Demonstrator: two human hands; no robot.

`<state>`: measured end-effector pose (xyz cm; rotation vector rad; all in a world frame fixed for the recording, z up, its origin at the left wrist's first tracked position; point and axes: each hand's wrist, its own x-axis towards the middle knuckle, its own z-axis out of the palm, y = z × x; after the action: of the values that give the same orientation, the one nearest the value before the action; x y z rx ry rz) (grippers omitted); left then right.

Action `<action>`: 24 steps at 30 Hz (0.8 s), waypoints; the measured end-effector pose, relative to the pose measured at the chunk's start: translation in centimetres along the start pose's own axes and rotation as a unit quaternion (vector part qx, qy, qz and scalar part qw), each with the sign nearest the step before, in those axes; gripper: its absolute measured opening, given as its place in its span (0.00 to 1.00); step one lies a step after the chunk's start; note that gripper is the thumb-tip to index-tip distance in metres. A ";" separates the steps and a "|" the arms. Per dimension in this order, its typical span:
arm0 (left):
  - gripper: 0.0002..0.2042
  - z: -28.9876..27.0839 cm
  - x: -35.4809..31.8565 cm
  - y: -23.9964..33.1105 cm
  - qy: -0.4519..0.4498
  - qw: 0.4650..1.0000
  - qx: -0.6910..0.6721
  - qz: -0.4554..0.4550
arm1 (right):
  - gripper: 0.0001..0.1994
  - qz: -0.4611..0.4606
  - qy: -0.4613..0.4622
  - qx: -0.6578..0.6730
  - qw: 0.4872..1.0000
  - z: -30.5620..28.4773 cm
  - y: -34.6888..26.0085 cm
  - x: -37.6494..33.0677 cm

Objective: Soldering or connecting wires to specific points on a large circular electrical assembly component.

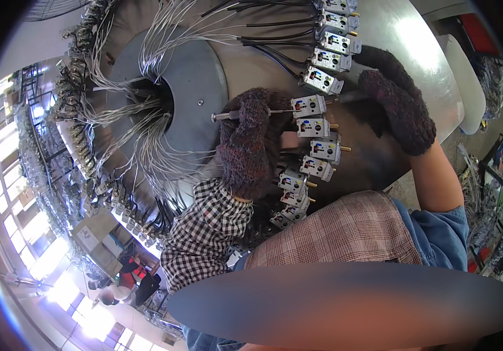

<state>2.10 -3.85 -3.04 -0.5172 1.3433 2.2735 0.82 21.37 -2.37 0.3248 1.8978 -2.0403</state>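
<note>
My left hand point(244, 143), in a dark knitted glove, is closed around a slim metal screwdriver-like tool point(225, 116). The tool's thin shaft points right and reaches the side of a small silver thermostat-like control point(308, 106) with coloured spots on its face. To the right of that control is my right hand point(400, 108), gloved the same way. Its thumb and fingers stand apart near the neighbouring control point(321, 79), with nothing visibly held. Whether the right fingertips touch that control cannot be made out.
More controls point(316, 168) line the rim of a round metal table point(400, 29), black leads attached to several. Bundles of pale wires point(158, 143) run from the grey hub's point(204, 76) central hole. A plaid cloth point(333, 231) covers my lap. Another person point(114, 294) is in the background.
</note>
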 end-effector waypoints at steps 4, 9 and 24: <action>0.28 0.2 0.0 0.6 -0.016 0.999 0.002 -0.028 | 0.23 -0.015 0.004 0.016 1.000 0.4 -0.7 -0.3; 0.26 0.8 -0.3 0.6 -0.046 0.998 -0.009 -0.043 | 0.26 -0.019 -0.015 0.050 0.998 0.6 -1.3 -0.4; 0.16 1.6 -3.2 2.2 0.014 0.991 -0.096 -0.094 | 0.29 -0.049 0.055 0.033 0.997 1.1 1.6 -5.1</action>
<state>3.36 -3.97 0.95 -0.7113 1.0454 2.2566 6.25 20.66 -1.78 0.3747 1.9495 -2.1936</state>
